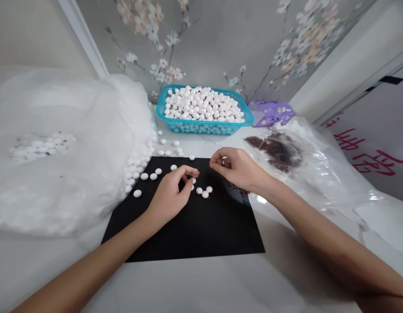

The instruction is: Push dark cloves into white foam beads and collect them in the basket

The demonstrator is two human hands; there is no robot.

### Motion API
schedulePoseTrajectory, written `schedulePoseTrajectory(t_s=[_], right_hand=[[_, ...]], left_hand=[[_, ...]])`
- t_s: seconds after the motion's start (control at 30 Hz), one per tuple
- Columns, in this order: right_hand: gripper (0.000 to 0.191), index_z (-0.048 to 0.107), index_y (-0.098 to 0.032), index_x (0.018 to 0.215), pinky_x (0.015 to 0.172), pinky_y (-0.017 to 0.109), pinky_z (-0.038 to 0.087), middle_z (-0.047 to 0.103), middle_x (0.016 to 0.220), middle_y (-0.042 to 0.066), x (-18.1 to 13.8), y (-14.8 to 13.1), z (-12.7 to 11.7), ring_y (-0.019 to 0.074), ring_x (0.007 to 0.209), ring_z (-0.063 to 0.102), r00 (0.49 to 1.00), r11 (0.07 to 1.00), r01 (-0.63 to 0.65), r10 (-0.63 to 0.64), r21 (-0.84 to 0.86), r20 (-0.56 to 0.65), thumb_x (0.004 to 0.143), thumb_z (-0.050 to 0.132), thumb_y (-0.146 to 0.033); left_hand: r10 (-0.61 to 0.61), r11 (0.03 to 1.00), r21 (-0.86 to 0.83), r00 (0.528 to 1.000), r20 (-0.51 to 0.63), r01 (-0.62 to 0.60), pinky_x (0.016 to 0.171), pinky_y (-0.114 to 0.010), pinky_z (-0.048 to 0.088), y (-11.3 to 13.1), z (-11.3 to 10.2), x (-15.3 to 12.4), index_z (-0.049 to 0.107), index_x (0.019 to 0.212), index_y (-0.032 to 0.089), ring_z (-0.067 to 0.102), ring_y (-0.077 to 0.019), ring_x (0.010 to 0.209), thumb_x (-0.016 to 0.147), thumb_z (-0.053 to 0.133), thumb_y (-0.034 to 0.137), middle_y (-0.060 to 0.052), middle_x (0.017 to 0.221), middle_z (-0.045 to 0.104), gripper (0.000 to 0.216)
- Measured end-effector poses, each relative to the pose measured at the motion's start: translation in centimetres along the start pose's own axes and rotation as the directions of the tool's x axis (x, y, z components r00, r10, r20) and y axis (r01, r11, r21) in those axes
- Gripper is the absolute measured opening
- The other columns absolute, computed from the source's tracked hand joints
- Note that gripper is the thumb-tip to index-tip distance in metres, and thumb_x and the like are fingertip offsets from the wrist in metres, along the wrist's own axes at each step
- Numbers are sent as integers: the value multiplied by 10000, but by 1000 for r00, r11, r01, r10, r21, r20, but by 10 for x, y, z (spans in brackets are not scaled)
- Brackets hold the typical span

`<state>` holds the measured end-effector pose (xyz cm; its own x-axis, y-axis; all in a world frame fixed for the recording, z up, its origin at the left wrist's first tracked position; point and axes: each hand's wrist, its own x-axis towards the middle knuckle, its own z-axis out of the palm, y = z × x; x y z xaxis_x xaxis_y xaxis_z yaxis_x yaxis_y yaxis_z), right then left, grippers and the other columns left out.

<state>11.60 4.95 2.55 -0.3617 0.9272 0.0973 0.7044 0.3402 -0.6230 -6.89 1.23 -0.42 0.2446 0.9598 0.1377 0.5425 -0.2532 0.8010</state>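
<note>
A black mat (195, 230) lies on the white table, with several small white balls scattered over its far half. Above its middle, my left hand (170, 191) is curled, a white ball (194, 180) showing between thumb and index fingertip. My right hand (237, 167) is over the mat's far right corner, thumb and index finger pinched together. Whatever is in that pinch is too small to make out; a bit of white shows behind the fingers. Between the hands and nearer me sits a cluster of three balls (205, 194) with reddish-brown bits under them. More brown bits (239, 189) lie below my right wrist.
At the back stands a blue basket (204, 126) heaped with white balls. A big translucent bag (58, 174) of balls fills the left side. To the right lie a clear plastic bag (322, 174) with dark brown pieces (280, 150) and a purple packet (273, 113).
</note>
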Motion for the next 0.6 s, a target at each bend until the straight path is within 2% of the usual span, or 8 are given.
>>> schedulePoseTrajectory(t_s=[0.07, 0.17, 0.27, 0.37, 0.5, 0.6], right_hand=[[73, 610, -160, 733, 496, 206, 348, 516, 619, -28, -2, -3, 8, 65, 478, 411, 998, 996, 33, -28, 80, -59, 748, 538, -158], [68, 605, -166, 750, 495, 206, 355, 501, 651, -25, -5, -4, 22, 66, 493, 413, 993, 984, 77, -61, 164, -103, 761, 540, -152], [80, 609, -175, 773, 491, 206, 357, 484, 689, -21, -9, -4, 32, 64, 502, 411, 986, 977, 128, -106, 172, -130, 783, 533, -153], [82, 610, -180, 792, 486, 209, 354, 464, 691, -23, -13, -4, 37, 61, 496, 400, 966, 967, 181, -141, 180, -215, 798, 531, -159], [60, 594, -180, 784, 469, 214, 344, 467, 682, -28, -16, -2, 42, 58, 481, 393, 928, 949, 168, -61, 266, -367, 807, 540, -183], [57, 580, -185, 785, 456, 214, 334, 468, 673, -33, -17, -1, 46, 57, 474, 397, 921, 928, 106, 43, 357, -386, 812, 544, -220]], left_hand=[[-11, 1000, 2, 1000, 2, 11, 759, -284, 460, 0, 0, 0, 583, 903, 217, 578, -125, 750, 774, 489, 154, 14, 942, 658, 171], [-13, 997, 79, 999, -53, 17, 754, -299, 464, -2, 1, -2, 575, 903, 211, 582, -148, 792, 747, 537, 186, -1, 943, 653, 163], [-2, 981, 191, 994, -106, 22, 748, -320, 459, -2, 1, -4, 567, 873, 216, 578, -179, 819, 728, 565, 216, -4, 909, 658, 145], [24, 955, 296, 993, -114, 11, 748, -342, 442, 1, 1, -7, 562, 861, 218, 574, -197, 808, 724, 581, 245, -1, 875, 662, 142], [85, 928, 372, 991, -107, -39, 763, -359, 413, 6, 2, -9, 563, 898, 211, 565, -215, 846, 754, 570, 297, -15, 915, 659, 168], [118, 909, 411, 990, -82, -74, 763, -363, 390, 8, 3, -10, 574, 901, 211, 554, -221, 864, 774, 554, 317, -25, 945, 648, 166]])
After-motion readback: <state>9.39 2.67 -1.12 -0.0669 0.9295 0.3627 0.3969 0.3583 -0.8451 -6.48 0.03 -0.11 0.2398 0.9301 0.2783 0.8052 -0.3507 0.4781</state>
